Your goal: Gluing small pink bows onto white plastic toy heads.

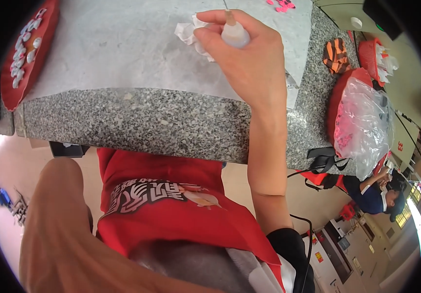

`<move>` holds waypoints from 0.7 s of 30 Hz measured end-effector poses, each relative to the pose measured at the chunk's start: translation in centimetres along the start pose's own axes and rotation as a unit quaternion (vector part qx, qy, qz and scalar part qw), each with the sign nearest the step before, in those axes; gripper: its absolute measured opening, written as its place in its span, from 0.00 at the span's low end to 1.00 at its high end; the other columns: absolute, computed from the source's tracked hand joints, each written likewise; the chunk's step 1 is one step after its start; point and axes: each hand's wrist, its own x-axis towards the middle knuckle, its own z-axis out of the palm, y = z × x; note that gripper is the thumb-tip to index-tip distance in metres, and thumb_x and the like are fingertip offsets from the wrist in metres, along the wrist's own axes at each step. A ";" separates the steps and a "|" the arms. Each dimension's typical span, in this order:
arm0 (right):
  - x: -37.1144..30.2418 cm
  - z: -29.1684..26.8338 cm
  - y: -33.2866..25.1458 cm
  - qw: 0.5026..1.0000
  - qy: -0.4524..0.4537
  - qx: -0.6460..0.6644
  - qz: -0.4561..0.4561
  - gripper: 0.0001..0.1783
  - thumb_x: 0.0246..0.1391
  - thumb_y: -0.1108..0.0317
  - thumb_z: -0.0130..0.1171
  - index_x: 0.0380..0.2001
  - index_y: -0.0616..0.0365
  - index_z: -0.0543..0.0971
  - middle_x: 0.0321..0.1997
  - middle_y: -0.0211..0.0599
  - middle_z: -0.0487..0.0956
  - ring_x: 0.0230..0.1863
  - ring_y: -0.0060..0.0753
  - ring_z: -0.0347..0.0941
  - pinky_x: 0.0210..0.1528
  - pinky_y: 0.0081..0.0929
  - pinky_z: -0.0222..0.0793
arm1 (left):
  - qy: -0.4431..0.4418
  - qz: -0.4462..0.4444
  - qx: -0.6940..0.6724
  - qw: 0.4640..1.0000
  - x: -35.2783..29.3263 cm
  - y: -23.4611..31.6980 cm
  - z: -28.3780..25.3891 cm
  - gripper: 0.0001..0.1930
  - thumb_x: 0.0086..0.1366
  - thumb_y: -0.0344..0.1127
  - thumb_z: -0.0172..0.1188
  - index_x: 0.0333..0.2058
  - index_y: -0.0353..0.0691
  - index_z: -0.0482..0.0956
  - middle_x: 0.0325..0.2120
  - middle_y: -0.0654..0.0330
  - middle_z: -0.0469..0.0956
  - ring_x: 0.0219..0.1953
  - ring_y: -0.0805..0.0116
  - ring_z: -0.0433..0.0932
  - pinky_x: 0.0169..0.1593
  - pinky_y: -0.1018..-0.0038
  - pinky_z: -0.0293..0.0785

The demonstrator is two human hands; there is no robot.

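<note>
Gripping a small translucent bottle (pixel 235 36) at twelve o'clock, toward one, the right hand (pixel 258 58) has its fingers curled narrowly, with the bottle's base nestled near the web of the thumb. The thin metal tip points up toward twelve, past the index finger, an angle that probably keeps the nozzle clear of the palm. Thumb and index fingertips meet the crumpled white tissue (pixel 185 33) just beside the bottle; whether they pinch it or merely touch it, I cannot tell.

Beneath lies a pale sheet (pixel 122 49), perhaps spread to shield the speckled countertop (pixel 137 117). At ten o'clock, a red tray (pixel 11 100) keeps white pieces (pixel 19 54) together near the sheet's edge. Pink pieces (pixel 284 7) sit at one o'clock. Around three, clear plastic (pixel 369 110) drapes over another red container (pixel 338 90), likely as a cover.

The left arm (pixel 54 210) bends through seven to nine o'clock; the left hand is out of sight, so its grip cannot be told.
</note>
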 end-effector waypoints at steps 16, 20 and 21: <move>0.1 -0.3 0.6 1.000 -0.003 -0.017 -0.025 0.10 0.40 0.70 0.58 0.30 0.59 0.78 0.23 0.27 0.75 0.25 0.14 0.68 0.29 0.14 0.64 | 0.259 0.067 -0.136 0.954 -1.7 -2.5 4.4 0.06 0.56 0.25 0.50 0.20 0.36 0.70 0.19 0.56 0.72 0.17 0.69 0.70 0.23 0.80 0.66; 0.7 0.4 0.0 0.999 0.001 -0.035 -0.033 0.10 0.39 0.71 0.58 0.29 0.60 0.77 0.24 0.28 0.76 0.27 0.15 0.69 0.31 0.14 0.65 | 0.121 0.117 -0.196 0.966 -0.3 -0.1 1.9 0.08 0.48 0.29 0.61 0.27 0.34 0.74 0.24 0.53 0.74 0.21 0.66 0.75 0.24 0.78 0.70; 0.9 0.4 0.2 0.999 0.006 -0.032 -0.032 0.10 0.39 0.71 0.58 0.29 0.60 0.77 0.24 0.28 0.76 0.27 0.15 0.70 0.31 0.14 0.65 | 0.136 0.098 -0.124 0.978 0.4 0.3 1.6 0.14 0.44 0.31 0.66 0.29 0.33 0.75 0.25 0.53 0.75 0.23 0.65 0.76 0.25 0.78 0.71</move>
